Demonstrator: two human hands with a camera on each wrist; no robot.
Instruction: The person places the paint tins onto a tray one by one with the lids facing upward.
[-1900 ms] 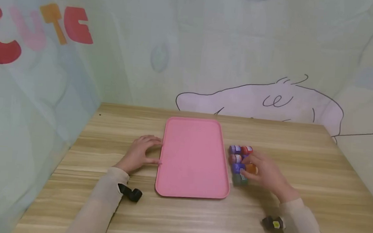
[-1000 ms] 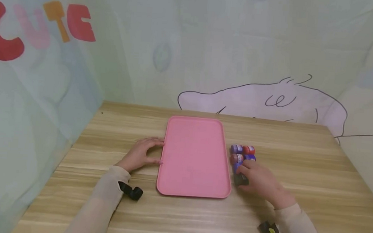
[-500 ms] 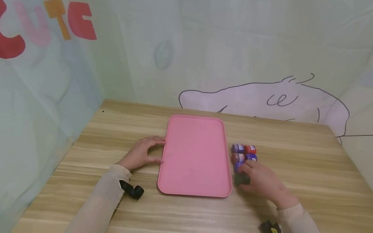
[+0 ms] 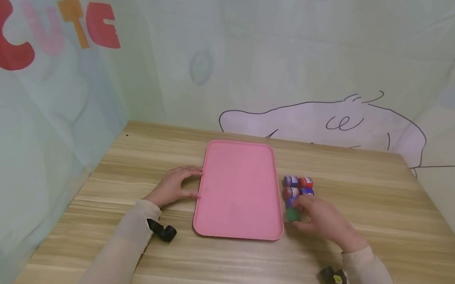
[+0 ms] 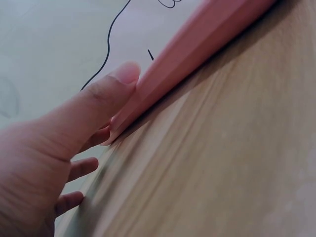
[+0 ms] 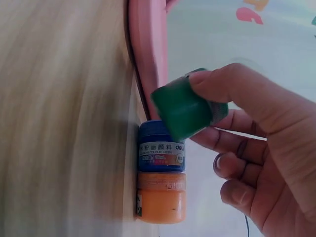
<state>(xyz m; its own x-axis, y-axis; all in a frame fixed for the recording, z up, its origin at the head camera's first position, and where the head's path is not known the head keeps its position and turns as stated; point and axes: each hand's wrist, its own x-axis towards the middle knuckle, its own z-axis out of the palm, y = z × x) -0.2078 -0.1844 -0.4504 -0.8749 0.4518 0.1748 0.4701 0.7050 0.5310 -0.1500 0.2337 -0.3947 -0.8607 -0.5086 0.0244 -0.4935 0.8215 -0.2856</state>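
My right hand [image 4: 326, 221] pinches a small green paint jar [image 6: 185, 108] between thumb and fingers. The jar is tilted in the right wrist view, its green bottom turned toward the camera in the head view. Just beyond it in the right wrist view are a blue paint jar [image 6: 162, 132] and an orange paint jar [image 6: 162, 202], end to end on the table. In the head view the hand hides the orange one. My left hand [image 4: 173, 184] touches the left edge of a pink tray [image 4: 236, 236] with thumb and fingertips, its fingers spread along the rim.
Past the held jar, more paint jars lie in rows right of the tray: a purple one [image 4: 290, 181], a red one [image 4: 305, 182], a brownish one [image 4: 290, 193] and a dark blue one [image 4: 307, 191]. The wooden table [image 4: 222, 269] meets a printed cloth backdrop [image 4: 157, 66] behind.
My right hand moved from the blue and orange jars to the green jar nearest me, gripped it and tipped it up. The left hand stays at the tray's edge.
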